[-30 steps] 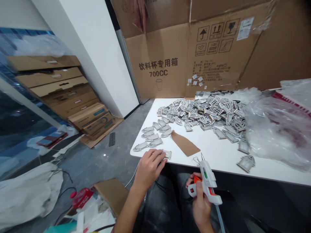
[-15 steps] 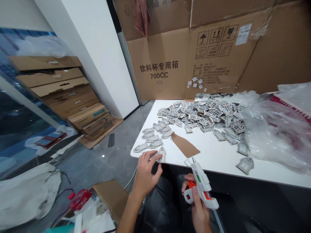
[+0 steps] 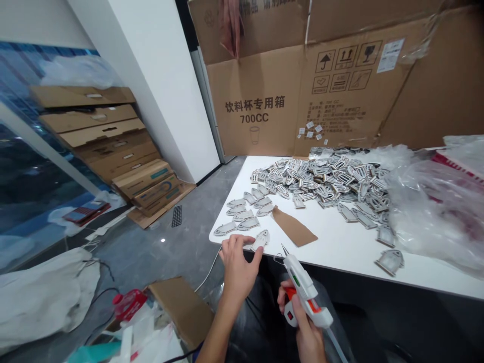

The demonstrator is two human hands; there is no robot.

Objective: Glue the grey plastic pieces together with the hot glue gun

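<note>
My left hand [image 3: 240, 264] is at the near edge of the white table, its thumb and forefinger on the sides of a small grey arch-shaped piece [image 3: 261, 239] that lies on the tabletop. In my right hand [image 3: 304, 322] is a white hot glue gun [image 3: 302, 282] with an orange trigger, its metal nozzle pointing up and left, close to that piece. A strip of brown cardboard [image 3: 295, 228] lies just beyond the nozzle. Left of it, several similar grey pieces [image 3: 245, 223] are laid out flat in loose rows.
A large heap of grey pieces [image 3: 325, 179] covers the back of the white table [image 3: 340, 242]. Clear plastic bags [image 3: 431, 212] lie at the right. Big cardboard boxes [image 3: 257, 75] stand behind. On the floor at left are an open carton [image 3: 185, 307] and a red bottle [image 3: 129, 304].
The glue gun has moved left and its nozzle is closer to my left hand. The grey piece at my left fingers has turned, its tip now leaning right. The view has shifted slightly.
</note>
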